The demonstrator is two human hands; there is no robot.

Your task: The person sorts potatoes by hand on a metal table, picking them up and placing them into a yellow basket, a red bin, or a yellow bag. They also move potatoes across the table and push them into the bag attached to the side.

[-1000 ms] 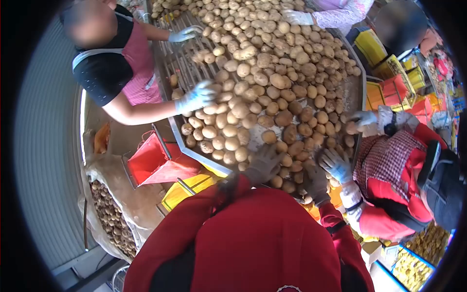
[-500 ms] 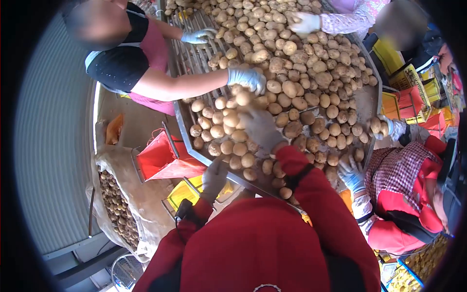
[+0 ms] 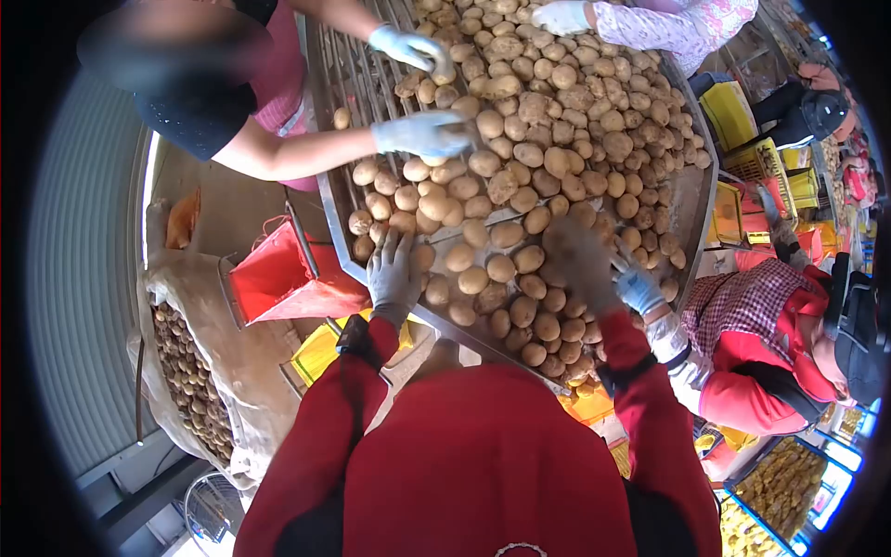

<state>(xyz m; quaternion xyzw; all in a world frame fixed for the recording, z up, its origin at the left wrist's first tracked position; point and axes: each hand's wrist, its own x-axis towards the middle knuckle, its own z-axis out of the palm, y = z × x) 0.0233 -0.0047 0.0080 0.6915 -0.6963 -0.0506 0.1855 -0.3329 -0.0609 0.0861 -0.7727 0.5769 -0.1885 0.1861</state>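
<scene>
Potatoes [image 3: 557, 162] cover a metal sorting table [image 3: 334, 218] in front of me. My left hand [image 3: 395, 274], in a grey glove, lies at the table's near left edge with its fingers spread beside the potatoes, holding nothing. My right hand [image 3: 580, 265], in a dirty grey glove, is over the potatoes at the near right and smeared by motion, so its fingers and anything in them cannot be made out. A co-worker's blue-gloved hand [image 3: 637, 283] is just to its right.
A co-worker's two gloved hands [image 3: 422, 135] work at the upper left, and another's hand [image 3: 561, 17] is at the top. A red bin [image 3: 302, 278], a yellow crate [image 3: 320, 353] and a sack of potatoes [image 3: 190, 371] stand at left. Crates [image 3: 729, 116] stand at right.
My left hand has moved up onto the table edge and spread its fingers. My right hand has moved right. Some potatoes have shifted toward the near edge. The co-workers' hands have moved too.
</scene>
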